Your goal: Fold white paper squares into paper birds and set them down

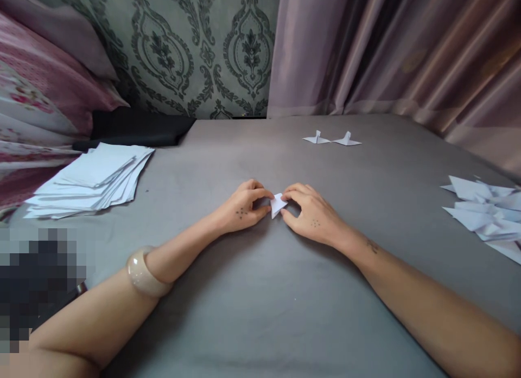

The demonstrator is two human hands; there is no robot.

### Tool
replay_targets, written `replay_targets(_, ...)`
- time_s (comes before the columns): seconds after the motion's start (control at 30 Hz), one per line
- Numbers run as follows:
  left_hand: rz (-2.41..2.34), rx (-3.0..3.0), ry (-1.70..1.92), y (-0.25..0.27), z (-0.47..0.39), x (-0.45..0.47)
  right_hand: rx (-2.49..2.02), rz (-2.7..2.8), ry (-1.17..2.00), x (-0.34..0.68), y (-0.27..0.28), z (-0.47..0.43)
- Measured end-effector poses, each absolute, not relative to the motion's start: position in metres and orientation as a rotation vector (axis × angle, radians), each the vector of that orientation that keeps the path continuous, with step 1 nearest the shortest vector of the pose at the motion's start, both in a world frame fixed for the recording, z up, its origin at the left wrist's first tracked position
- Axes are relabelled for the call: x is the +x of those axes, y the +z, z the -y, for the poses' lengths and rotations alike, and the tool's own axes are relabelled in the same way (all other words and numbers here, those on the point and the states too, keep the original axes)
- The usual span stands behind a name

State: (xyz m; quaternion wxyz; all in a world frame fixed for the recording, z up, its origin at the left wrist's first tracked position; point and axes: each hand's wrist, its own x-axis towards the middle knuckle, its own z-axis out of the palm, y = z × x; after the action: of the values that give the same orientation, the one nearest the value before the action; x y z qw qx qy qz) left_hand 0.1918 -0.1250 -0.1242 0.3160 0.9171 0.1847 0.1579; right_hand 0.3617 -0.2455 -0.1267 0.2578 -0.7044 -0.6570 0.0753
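A small piece of folded white paper [278,205] is held up between my two hands, over the middle of the grey surface. My left hand [247,205] pinches its left edge between thumb and fingers. From the other side, my right hand [311,212] grips the paper's right edge with thumb and fingertips. A pointed tip of the paper hangs down between the thumbs. Parts of the paper's edges are hidden behind my fingertips.
A stack of white paper sheets [93,177] lies at the left, by a folded black cloth [142,128]. Two folded paper birds [347,140] stand at the back. Several more folded paper pieces [484,210] are piled at the right. Curtains [325,52] hang behind.
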Motion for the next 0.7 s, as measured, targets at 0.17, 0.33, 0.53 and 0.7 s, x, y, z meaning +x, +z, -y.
replay_targets(0.17, -0.469, 2.389, 0.397, -0.123, 0.123, 0.193, -1.869, 1.807, 0.215, 0.365, -0.127, 0.244)
replay_targets(0.33, -0.555, 2.389, 0.451, -0.125, 0.124, 0.2, -1.867, 1.755, 0.205, 0.365, -0.126, 0.244)
replay_targets(0.53, -0.636, 2.374, 0.403, -0.121, 0.12, 0.209, -1.864, 1.654, 0.222, 0.369, -0.13, 0.239)
replay_targets(0.7, -0.672, 2.281, 0.325, -0.121, 0.111, 0.212, -1.881, 1.515, 0.414, 0.374, -0.128, 0.231)
